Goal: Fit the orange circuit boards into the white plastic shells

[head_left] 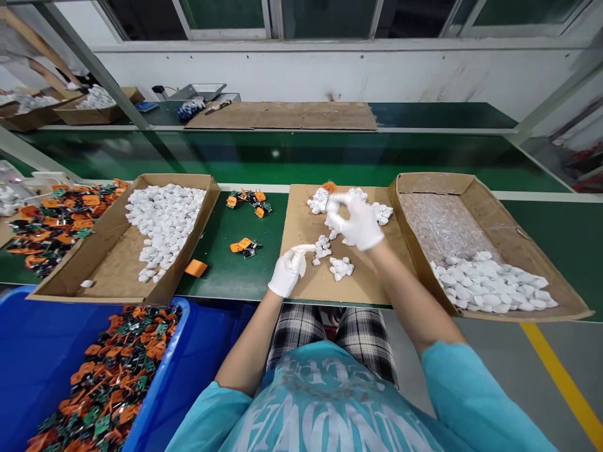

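Observation:
My left hand, in a white glove, is at the left edge of a flat cardboard sheet. Its thumb and forefinger are drawn together toward a small cluster of white pieces; whatever is between them cannot be made out. Over the back of the sheet, my gloved right hand curls thumb and fingers into a ring, slightly blurred, hiding part of the white pieces beneath. A blurred orange piece shows just beyond its fingertips. Another group of white pieces lies nearer my body.
Left stands a cardboard tray with small white pieces; right, another tray with white pieces. Orange-and-green parts lie on the green table, beside an orange block. A blue bin holds many more. Another person's arm is back left.

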### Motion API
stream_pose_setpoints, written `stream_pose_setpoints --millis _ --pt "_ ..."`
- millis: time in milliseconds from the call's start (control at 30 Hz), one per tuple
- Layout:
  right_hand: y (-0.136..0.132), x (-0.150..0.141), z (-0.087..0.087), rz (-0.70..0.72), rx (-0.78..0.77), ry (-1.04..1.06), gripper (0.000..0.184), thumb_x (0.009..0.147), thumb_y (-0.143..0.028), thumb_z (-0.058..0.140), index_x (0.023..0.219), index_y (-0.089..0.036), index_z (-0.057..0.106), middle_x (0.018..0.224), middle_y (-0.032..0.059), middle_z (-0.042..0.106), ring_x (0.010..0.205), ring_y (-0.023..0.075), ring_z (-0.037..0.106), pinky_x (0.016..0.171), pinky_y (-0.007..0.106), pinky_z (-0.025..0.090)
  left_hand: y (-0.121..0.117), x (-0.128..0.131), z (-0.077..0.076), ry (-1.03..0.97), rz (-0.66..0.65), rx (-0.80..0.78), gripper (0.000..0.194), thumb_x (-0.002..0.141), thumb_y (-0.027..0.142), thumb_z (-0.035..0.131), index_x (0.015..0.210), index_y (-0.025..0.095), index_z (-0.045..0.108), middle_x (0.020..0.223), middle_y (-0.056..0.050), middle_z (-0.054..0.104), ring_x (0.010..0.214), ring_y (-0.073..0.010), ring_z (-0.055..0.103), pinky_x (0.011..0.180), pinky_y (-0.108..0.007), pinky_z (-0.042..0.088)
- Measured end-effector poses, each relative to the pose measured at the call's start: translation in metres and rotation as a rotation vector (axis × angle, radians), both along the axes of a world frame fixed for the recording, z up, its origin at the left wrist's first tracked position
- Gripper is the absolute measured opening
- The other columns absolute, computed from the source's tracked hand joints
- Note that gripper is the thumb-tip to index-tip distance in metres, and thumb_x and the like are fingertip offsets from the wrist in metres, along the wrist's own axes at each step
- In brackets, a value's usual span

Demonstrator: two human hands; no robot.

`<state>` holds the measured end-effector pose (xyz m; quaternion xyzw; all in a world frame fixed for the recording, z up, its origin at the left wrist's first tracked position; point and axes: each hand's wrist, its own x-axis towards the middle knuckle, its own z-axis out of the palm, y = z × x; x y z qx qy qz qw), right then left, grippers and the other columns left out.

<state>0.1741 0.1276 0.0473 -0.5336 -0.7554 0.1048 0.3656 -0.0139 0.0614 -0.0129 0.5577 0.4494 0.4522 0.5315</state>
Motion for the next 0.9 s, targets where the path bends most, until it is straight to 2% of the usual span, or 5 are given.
stream_pose_setpoints --millis 200,433,567,700,900 --pt "0.136 0.027 0.009 -0.385 -0.317 -0.324 0.032 0.081 -0.022 0.052 0.112 -0.021 0.062 0.108 0.0055 0.069 0.095 0.0243 0.065 0.084 0.035 0.049 0.001 0.003 -0.013 0.168 0.079 0.037 0.046 0.082 0.057 0.054 0.087 0.015 0.072 0.045 0.002 0.055 0.041 -0.0101 0.047 0.048 -0.022 0.038" --pt "0.174 0.020 0.001 -0.394 -0.508 -0.508 0.039 0.071 -0.018 0.067 0.110 -0.013 0.066 0.108 0.0169 0.069 0.101 0.0321 0.066 0.086 0.041 0.050 0.003 0.002 -0.021 0.170 0.043 0.036 0.037 0.085 0.047 0.053 0.089 0.016 0.073 0.055 0.000 0.064 0.041 -0.0089 0.050 0.046 -0.021 0.039" --pt "0.146 0.026 0.019 -0.362 -0.407 -0.518 0.044 0.080 -0.031 0.062 0.123 -0.023 0.059 0.122 0.0090 0.066 0.113 0.0277 0.061 0.093 0.038 0.048 0.003 0.002 -0.018 0.177 0.047 0.042 0.035 0.085 0.046 0.054 0.087 0.016 0.073 0.049 0.001 0.061 0.042 -0.0098 0.051 0.047 -0.021 0.040" --pt "0.072 0.042 0.031 -0.280 -0.372 -0.465 0.028 0.085 -0.033 0.053 0.108 -0.025 0.067 0.107 0.0030 0.072 0.098 0.0229 0.066 0.084 0.030 0.049 0.002 0.002 -0.016 0.192 0.032 0.013 0.037 0.085 0.046 0.054 0.092 0.015 0.072 0.049 0.002 0.060 0.041 -0.0094 0.049 0.047 -0.021 0.040" --pt "-0.029 0.048 -0.008 -0.068 -0.572 -0.545 0.039 0.079 -0.038 0.065 0.116 -0.024 0.066 0.111 0.0069 0.069 0.100 0.0252 0.064 0.080 0.032 0.050 0.001 0.002 -0.017 0.245 0.018 0.041 0.031 0.085 0.040 0.054 0.092 0.015 0.071 0.054 0.000 0.064 0.044 -0.0089 0.051 0.050 -0.020 0.042"
